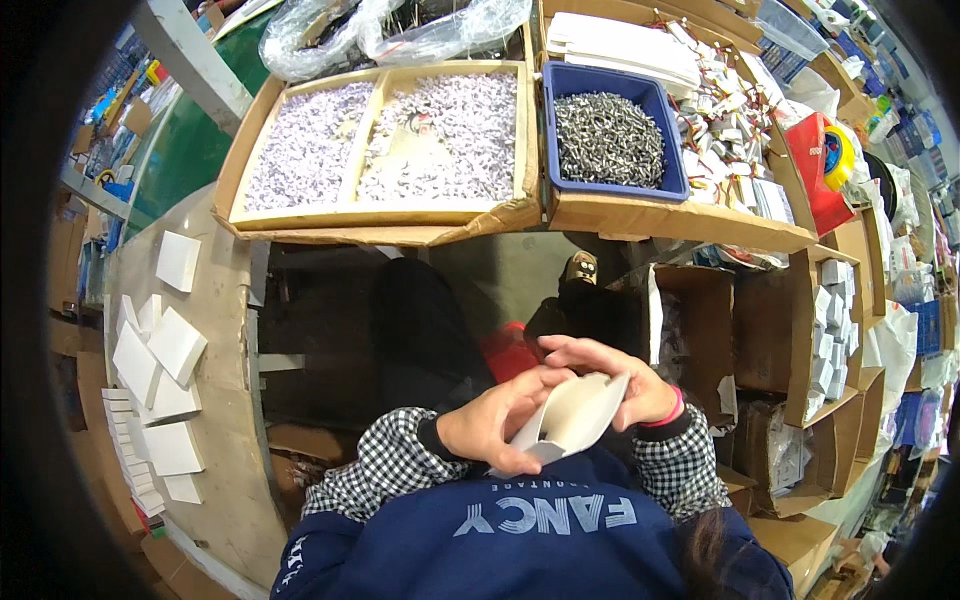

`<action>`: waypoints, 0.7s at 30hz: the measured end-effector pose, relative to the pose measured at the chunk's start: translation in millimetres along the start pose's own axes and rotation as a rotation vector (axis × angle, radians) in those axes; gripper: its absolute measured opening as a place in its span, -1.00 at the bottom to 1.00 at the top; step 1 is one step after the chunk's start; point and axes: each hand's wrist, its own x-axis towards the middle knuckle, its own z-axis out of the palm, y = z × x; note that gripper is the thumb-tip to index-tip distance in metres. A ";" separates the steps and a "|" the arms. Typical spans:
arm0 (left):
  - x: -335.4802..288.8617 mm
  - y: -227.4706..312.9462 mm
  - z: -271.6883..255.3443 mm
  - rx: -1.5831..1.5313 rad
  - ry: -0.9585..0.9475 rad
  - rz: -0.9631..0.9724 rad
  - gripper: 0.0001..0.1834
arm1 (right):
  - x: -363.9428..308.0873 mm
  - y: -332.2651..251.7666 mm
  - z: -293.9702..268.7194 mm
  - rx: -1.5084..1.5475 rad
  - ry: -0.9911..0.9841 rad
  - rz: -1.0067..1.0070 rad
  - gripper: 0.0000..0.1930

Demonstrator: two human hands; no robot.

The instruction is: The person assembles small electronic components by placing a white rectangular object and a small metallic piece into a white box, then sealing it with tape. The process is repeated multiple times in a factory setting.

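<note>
Close in front of my body, both hands hold a small white carton [575, 415]. Its upper end gapes, and the pale inside shows between the bent walls. My left hand [500, 418] is closed on its left side, with the thumb low at the near edge. Around the far and right side curl the fingers of my right hand [630, 383]. Whether anything lies deep inside the carton cannot be made out. More flat white boxes [175, 345] lie loosely piled on the bench at my left, some in a row at its outer edge.
Across the far side stand a divided wooden tray [375, 140] of small whitish parts and a blue bin [618, 190] of small metal parts. Right of them, a carton [700, 228] holds small wired pieces. Open cardboard boxes [700, 290] stand at my right; a red box [812, 175] stands beyond.
</note>
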 end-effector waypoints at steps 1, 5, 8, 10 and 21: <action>0.3 -0.2 -1.1 -0.031 -0.084 -0.074 0.14 | 1.6 -1.4 -4.6 -0.090 -0.109 -0.005 -0.02; 9.3 -8.0 1.2 -0.111 -0.274 -0.066 0.05 | 20.9 9.9 -12.3 -0.153 -0.370 -0.288 -0.31; 15.8 -8.5 -2.4 -0.157 -0.459 -0.113 0.06 | 25.1 14.1 -10.5 -0.056 -0.443 -0.322 -0.35; 16.5 -8.2 -3.1 -0.165 -0.470 -0.100 0.07 | 24.5 16.5 -8.0 -0.072 -0.387 -0.360 -0.37; 12.4 13.0 0.5 0.416 0.307 0.090 0.05 | -1.1 17.3 -1.8 -0.006 0.321 -0.056 -0.13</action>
